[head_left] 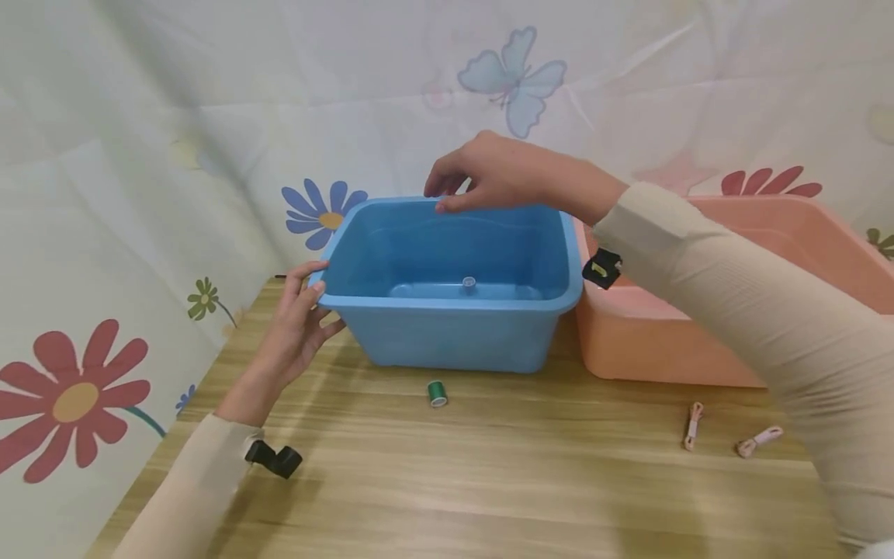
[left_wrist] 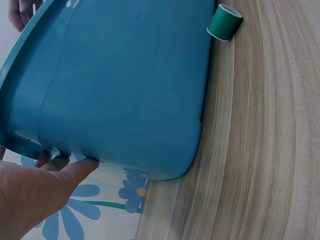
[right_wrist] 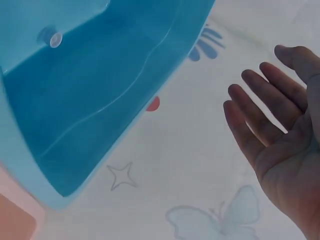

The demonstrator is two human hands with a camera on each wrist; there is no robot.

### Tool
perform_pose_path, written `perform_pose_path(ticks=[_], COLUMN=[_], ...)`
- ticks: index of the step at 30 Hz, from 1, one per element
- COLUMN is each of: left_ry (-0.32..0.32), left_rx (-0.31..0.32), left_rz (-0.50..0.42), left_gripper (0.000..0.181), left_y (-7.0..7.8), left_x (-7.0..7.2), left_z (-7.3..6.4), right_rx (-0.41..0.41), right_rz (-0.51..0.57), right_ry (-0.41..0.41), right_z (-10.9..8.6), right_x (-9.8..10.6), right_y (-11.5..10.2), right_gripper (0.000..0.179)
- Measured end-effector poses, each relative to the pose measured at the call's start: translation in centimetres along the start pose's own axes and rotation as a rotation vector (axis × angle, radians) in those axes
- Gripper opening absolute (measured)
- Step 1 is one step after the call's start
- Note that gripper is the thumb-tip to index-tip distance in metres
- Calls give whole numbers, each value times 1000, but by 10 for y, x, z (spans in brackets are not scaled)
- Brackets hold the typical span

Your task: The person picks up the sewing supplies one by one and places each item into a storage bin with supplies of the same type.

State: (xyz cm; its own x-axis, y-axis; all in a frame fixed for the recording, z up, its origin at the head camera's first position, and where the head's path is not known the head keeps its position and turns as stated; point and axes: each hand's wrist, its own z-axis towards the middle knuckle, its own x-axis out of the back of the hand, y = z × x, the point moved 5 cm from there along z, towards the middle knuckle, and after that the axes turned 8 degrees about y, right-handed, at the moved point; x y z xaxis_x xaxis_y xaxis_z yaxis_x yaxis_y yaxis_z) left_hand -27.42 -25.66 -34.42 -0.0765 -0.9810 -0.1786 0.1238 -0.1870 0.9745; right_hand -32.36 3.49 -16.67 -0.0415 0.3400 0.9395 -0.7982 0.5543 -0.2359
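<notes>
A blue plastic tub [head_left: 447, 335] stands on the table. My left hand [head_left: 296, 322] grips its left rim; in the left wrist view the fingers [left_wrist: 80, 169] lie against the tub's end wall below the lip. Above the tub's back rim hangs my right hand [head_left: 499, 172], its fingers loosely bent. The right wrist view shows that hand's palm [right_wrist: 285, 155] bare, holding nothing. On the tub's floor lies a small clear, round-ended piece [head_left: 469, 282], too small to name surely. A spool of green thread [head_left: 437, 394] stands in front of the tub.
Close on the right of the blue tub is a larger pink-orange tub [head_left: 670, 361], partly behind my right sleeve. Two small pale pink cord bundles [head_left: 693, 426] lie in front of it. A flower-printed curtain [head_left: 391, 93] hangs behind the wooden table [head_left: 489, 481].
</notes>
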Motion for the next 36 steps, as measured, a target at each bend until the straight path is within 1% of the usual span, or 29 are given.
perform_pose_path(ticks=[6, 10, 12, 15, 18, 21, 26, 31, 36], left_ry=[-9, -17, -20, -26, -23, -15, -12, -17, -19], left_rx=[13, 10, 12, 13, 12, 14, 13, 10, 5], left_rz=[2, -7, -11, -13, 0, 4, -1, -1, 3], left_gripper=[32, 33, 33, 33, 33, 34, 35, 34, 33], left_y=[-2, -1, -1, 0, 1, 1, 1, 1, 1], left_x=[-2, -4, -5, -7, -6, -4, -3, -4, -5], left_z=[2, 4, 5, 6, 7, 7, 6, 6, 6], right_rx=[-19, 12, 54, 148, 236, 281, 296, 274, 224], right_rz=[58, 91, 101, 118, 140, 178, 227, 278, 326], right_ry=[56, 124, 158, 209, 259, 296, 296, 272, 226], right_z=[-32, -57, -70, -89, -105, -116, -131, -143, -150], right_x=[2, 4, 2, -4, -14, -28, -56, -80, -104], right_y=[-11, -23, -30, -42, -52, -59, -64, -63, -56], right_gripper=[34, 30, 28, 27, 25, 25, 27, 30, 34])
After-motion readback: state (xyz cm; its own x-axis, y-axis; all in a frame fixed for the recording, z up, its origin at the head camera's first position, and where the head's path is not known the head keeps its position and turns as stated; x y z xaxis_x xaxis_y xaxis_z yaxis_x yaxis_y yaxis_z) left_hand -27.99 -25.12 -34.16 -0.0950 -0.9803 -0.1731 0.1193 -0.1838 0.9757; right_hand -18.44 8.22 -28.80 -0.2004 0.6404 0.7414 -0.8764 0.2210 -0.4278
